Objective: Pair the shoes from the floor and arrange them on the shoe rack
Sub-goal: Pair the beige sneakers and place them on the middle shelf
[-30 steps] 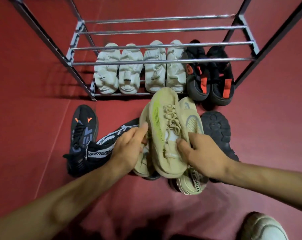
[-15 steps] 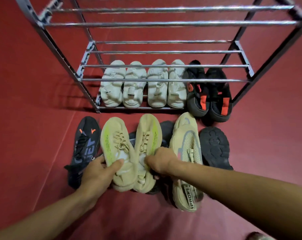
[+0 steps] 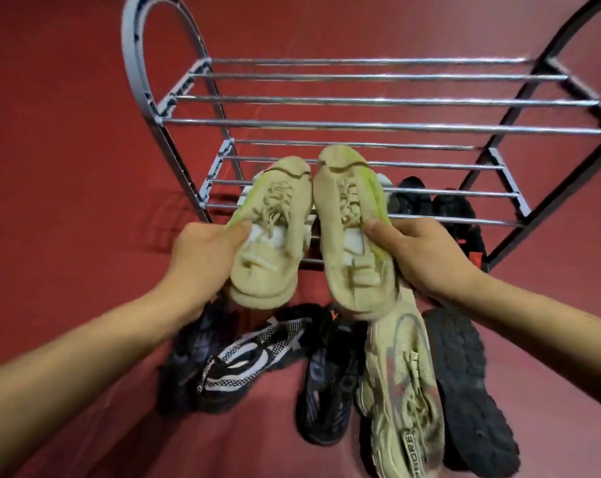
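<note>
Holding 2 beige sneakers side by side before the shoe rack [image 3: 361,125]: left hand [image 3: 202,257] gripped the left sneaker [image 3: 271,236], right hand [image 3: 426,257] gripped the right sneaker [image 3: 354,236]; 5 shoes lay on the floor nearer.

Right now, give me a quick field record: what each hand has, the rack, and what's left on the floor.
left hand: left hand grips one beige sneaker with a lime stripe, lifted off the floor
right hand: right hand grips the matching beige sneaker
pair state: side by side, toes toward the shoe rack
upper shelves: bare bars in view
bottom shelf: black sandals with red at right; the rest hidden behind the held pair
floor: tan mesh sneaker, black shoe sole-up, dark sneakers, black-and-white knit shoe
</note>
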Demonstrator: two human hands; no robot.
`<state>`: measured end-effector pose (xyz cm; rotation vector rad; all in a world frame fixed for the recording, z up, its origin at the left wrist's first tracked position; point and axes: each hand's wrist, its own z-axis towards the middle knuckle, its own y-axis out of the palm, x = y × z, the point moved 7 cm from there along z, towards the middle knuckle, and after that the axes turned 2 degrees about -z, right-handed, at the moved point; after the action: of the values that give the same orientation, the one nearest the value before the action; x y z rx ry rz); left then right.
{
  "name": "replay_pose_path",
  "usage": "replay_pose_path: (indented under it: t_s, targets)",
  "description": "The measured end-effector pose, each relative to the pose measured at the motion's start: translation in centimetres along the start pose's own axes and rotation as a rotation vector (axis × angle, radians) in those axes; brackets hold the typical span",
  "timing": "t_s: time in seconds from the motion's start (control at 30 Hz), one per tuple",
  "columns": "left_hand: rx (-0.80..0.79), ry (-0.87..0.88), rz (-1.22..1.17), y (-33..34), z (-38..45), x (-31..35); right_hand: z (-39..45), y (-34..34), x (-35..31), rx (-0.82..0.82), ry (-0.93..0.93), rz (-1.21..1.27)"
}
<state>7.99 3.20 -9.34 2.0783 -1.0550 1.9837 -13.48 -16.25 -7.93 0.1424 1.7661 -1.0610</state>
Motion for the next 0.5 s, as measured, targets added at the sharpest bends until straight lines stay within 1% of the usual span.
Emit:
replay_pose_path:
  t_s: [0.07,0.1,0.2,0.27,0.3,0.33,0.37,0.4,0.43,0.47,0.5]
  targets:
    - [0.020,-0.057,-0.139,1.2,4.7,1.4,4.9,0.4,-0.9,0.084,0.053,0.065]
    - [0.007,-0.081,-0.181,1.8,6.8,2.1,7.5,0.9,-1.4,0.100,0.079,0.065]
    - [-0.048,-0.148,-0.271,3.2,12.5,2.9,13.3,2.9,-2.1,0.060,0.154,0.138]
    - [-0.123,-0.215,-0.386,3.9,14.2,2.2,14.8,4.1,-1.4,0.024,0.220,0.265]
    - [-0.139,-0.237,-0.448,4.3,14.7,1.6,14.9,4.3,-0.7,0.042,0.249,0.312]
    - [-0.105,-0.248,-0.464,4.3,14.9,0.8,14.7,4.3,0.0,0.089,0.258,0.316]
    - [-0.017,-0.217,-0.380,3.8,14.8,-0.2,14.5,4.1,0.5,0.134,0.237,0.262]
    - [0.081,-0.115,-0.193,3.1,14.3,-0.5,14.2,3.9,0.7,0.154,0.168,0.183]
    - [0.168,0.046,0.074,2.5,13.2,0.0,13.7,4.0,0.4,0.137,0.079,0.095]
    - [0.191,0.239,0.328,2.7,12.0,0.7,13.1,4.4,-0.1,0.087,-0.003,0.001]
    - [0.155,0.413,0.507,3.2,10.4,1.4,12.6,5.0,-0.6,0.024,-0.069,-0.112]
